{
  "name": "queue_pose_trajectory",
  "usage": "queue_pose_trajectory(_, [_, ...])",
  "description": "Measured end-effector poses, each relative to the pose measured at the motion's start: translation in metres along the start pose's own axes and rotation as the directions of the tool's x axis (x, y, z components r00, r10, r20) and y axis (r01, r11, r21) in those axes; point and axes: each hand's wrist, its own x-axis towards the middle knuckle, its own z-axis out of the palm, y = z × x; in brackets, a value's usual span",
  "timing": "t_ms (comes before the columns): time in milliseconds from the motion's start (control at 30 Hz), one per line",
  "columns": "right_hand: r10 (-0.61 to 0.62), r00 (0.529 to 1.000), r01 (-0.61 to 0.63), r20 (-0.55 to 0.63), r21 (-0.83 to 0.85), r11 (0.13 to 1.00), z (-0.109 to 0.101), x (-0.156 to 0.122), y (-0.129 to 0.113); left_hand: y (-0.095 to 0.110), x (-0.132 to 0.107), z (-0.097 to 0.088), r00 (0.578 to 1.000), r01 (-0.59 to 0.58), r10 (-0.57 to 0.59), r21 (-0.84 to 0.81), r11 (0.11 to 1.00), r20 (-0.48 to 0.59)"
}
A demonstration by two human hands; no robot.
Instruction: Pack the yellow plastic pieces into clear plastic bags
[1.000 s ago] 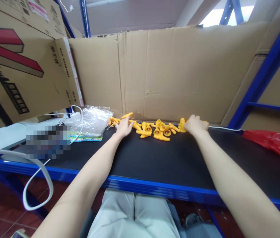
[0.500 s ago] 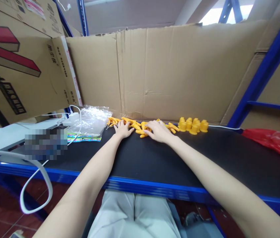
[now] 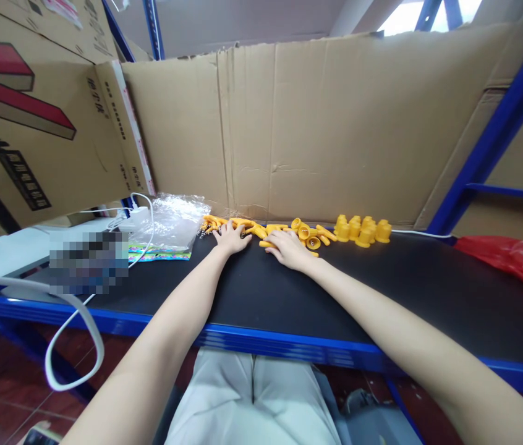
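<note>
My left hand (image 3: 230,238) lies palm down with its fingers spread. Its fingertips touch the left part of a pile of curved yellow-orange pieces (image 3: 242,222). Thin dark and silvery chain-like bits show at that end of the pile. My right hand (image 3: 290,250) rests over the middle of the pile, fingers stretched forward and thumb apart. One slim yellow piece (image 3: 267,245) pokes out beside its thumb; whatever lies under the palm is hidden. Just behind and right of this hand lie hollow yellow cups (image 3: 313,243) on their sides, their open ends facing me.
Several yellow stepped cups (image 3: 364,233) stand grouped farther right. A red plastic bag (image 3: 512,261) lies at the right end of the black tabletop (image 3: 284,303). Clear plastic bags (image 3: 171,222), a white cable (image 3: 150,216) and a blurred-out object (image 3: 88,262) are at left. Cardboard (image 3: 335,123) walls the back.
My right hand has shifted slightly and more yellow cups with open ends show behind it. My left hand stays at the left of the pile. The view has tilted a little.
</note>
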Motion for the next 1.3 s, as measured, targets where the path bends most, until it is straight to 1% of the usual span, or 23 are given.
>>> queue_pose_trajectory(100, [0.067,0.989,-0.049,-0.133,0.132,0.99,-0.005,0.003,0.008,0.004,-0.004,-0.007,0.987,-0.051,0.047,-0.022,0.998,-0.153])
queue_pose_trajectory(200, [0.191,0.933,-0.113,-0.305,0.256,0.96,-0.017,0.005,0.015,0.016,-0.01,-0.02,0.941,-0.163,0.118,-0.119,0.979,-0.318])
queue_pose_trajectory(233, [0.229,0.906,-0.128,-0.356,0.284,0.95,-0.021,0.005,0.016,0.022,-0.011,-0.025,0.935,-0.197,0.125,-0.193,0.961,-0.333])
queue_pose_trajectory(267, [0.255,0.882,-0.136,-0.397,0.303,0.943,-0.025,0.004,0.016,0.029,-0.013,-0.028,0.943,-0.217,0.12,-0.298,0.929,-0.312])
queue_pose_trajectory(300, [0.27,0.862,-0.138,-0.429,0.314,0.939,-0.029,0.004,0.016,0.035,-0.015,-0.031,0.959,-0.221,0.114,-0.433,0.874,-0.258])
queue_pose_trajectory(333, [0.276,0.847,-0.133,-0.455,0.321,0.938,-0.032,0.003,0.015,0.042,-0.017,-0.033,0.975,-0.215,0.136,-0.581,0.785,-0.176])
queue_pose_trajectory(400, [0.256,0.836,-0.102,-0.486,0.321,0.942,-0.035,0.002,0.011,0.054,-0.021,-0.034,0.977,-0.153,0.21,-0.824,0.545,-0.042])
queue_pose_trajectory(433, [0.23,0.842,-0.076,-0.487,0.315,0.946,-0.034,0.002,0.008,0.059,-0.024,-0.034,0.97,-0.107,0.245,-0.899,0.426,0.001])
queue_pose_trajectory(500, [0.157,0.871,-0.014,-0.466,0.296,0.955,-0.031,0.002,0.002,0.065,-0.029,-0.032,0.96,-0.028,0.278,-0.974,0.227,0.037])
queue_pose_trajectory(567, [0.072,0.901,0.046,-0.428,0.259,0.965,-0.027,0.002,-0.003,0.067,-0.033,-0.032,0.958,0.017,0.286,-0.996,0.084,0.04])
queue_pose_trajectory(633, [-0.002,0.922,0.086,-0.387,0.199,0.976,-0.024,0.002,-0.006,0.066,-0.035,-0.034,0.959,0.037,0.282,-0.999,0.009,0.039])
queue_pose_trajectory(667, [-0.031,0.932,0.096,-0.362,0.162,0.982,-0.023,0.001,-0.007,0.065,-0.035,-0.035,0.961,0.037,0.276,-0.999,0.005,0.037])
queue_pose_trajectory(700, [-0.053,0.942,0.099,-0.333,0.123,0.987,-0.023,0.0,-0.007,0.064,-0.035,-0.037,0.964,0.026,0.264,-0.999,0.024,0.031])
queue_pose_trajectory(733, [-0.07,0.95,0.1,-0.303,0.084,0.992,-0.024,0.0,-0.006,0.062,-0.034,-0.037,0.969,0.002,0.246,-0.998,0.071,0.019])
queue_pose_trajectory(767, [-0.081,0.957,0.097,-0.277,0.045,0.994,-0.026,-0.001,-0.005,0.061,-0.033,-0.038,0.975,-0.038,0.223,-0.988,0.148,-0.004])
queue_pose_trajectory(833, [-0.091,0.961,0.087,-0.262,-0.026,0.996,-0.031,-0.003,-0.003,0.056,-0.031,-0.038,0.976,-0.171,0.196,-0.903,0.393,-0.099])
queue_pose_trajectory(900, [-0.084,0.949,0.061,-0.304,-0.084,0.995,-0.038,-0.005,-0.001,0.051,-0.03,-0.038,0.948,-0.318,0.229,-0.667,0.674,-0.221])
queue_pose_trajectory(933, [-0.076,0.94,0.041,-0.333,-0.109,0.993,-0.042,-0.005,0.0,0.049,-0.03,-0.038,0.929,-0.363,0.261,-0.512,0.779,-0.262])
queue_pose_trajectory(967, [-0.065,0.931,0.017,-0.36,-0.135,0.991,-0.045,-0.005,0.0,0.046,-0.031,-0.039,0.913,-0.385,0.294,-0.363,0.849,-0.283])
queue_pose_trajectory(1033, [-0.049,0.92,-0.025,-0.39,-0.182,0.983,-0.05,-0.005,0.001,0.044,-0.033,-0.041,0.901,-0.38,0.33,-0.143,0.914,-0.282])
queue_pose_trajectory(1100, [-0.039,0.924,-0.046,-0.38,-0.214,0.976,-0.05,-0.004,0.004,0.044,-0.035,-0.044,0.893,-0.378,0.358,-0.022,0.926,-0.274])
queue_pose_trajectory(1167, [-0.023,0.944,-0.054,-0.329,-0.221,0.974,-0.046,-0.003,0.009,0.046,-0.037,-0.046,0.873,-0.409,0.402,0.033,0.912,-0.276])
queue_pose_trajectory(1300, [0.041,0.988,-0.072,-0.152,-0.204,0.976,-0.035,-0.004,0.022,0.05,-0.039,-0.047,0.828,-0.498,0.493,0.052,0.865,-0.268])
